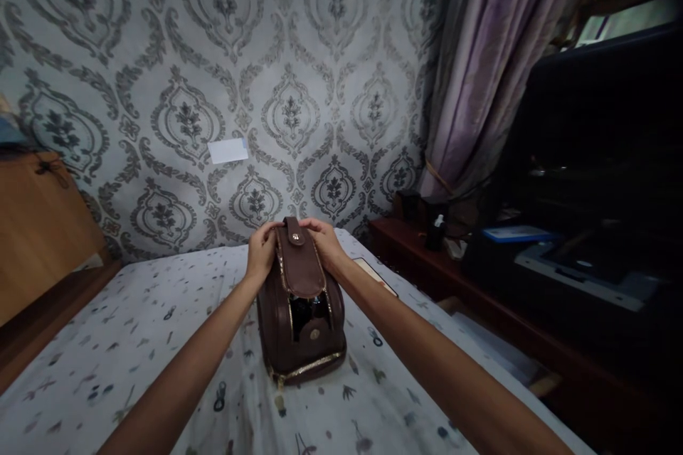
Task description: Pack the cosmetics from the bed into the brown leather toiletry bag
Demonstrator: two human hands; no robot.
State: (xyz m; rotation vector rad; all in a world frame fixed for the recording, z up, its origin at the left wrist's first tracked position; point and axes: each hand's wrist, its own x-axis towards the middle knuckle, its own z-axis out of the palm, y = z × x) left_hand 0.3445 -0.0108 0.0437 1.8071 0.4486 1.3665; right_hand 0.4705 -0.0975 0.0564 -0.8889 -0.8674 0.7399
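Observation:
A brown leather toiletry bag (299, 330) with gold zips stands on the bed (133, 341). Its top strap is lifted, and dark contents show through the opening. My left hand (260, 250) grips the far left top edge of the bag with curled fingers. On the far right top edge, beside the strap's snap tab, my right hand (325, 240) holds the bag with its fingers closed. Both forearms reach in from the bottom of the view.
The bed has a white sheet with small printed figures. A flat phone-like object (376, 276) lies by my right forearm. A wooden headboard (37, 227) stands left, patterned wallpaper behind. A curtain (491, 64), a low shelf and dark furniture (587, 227) fill the right.

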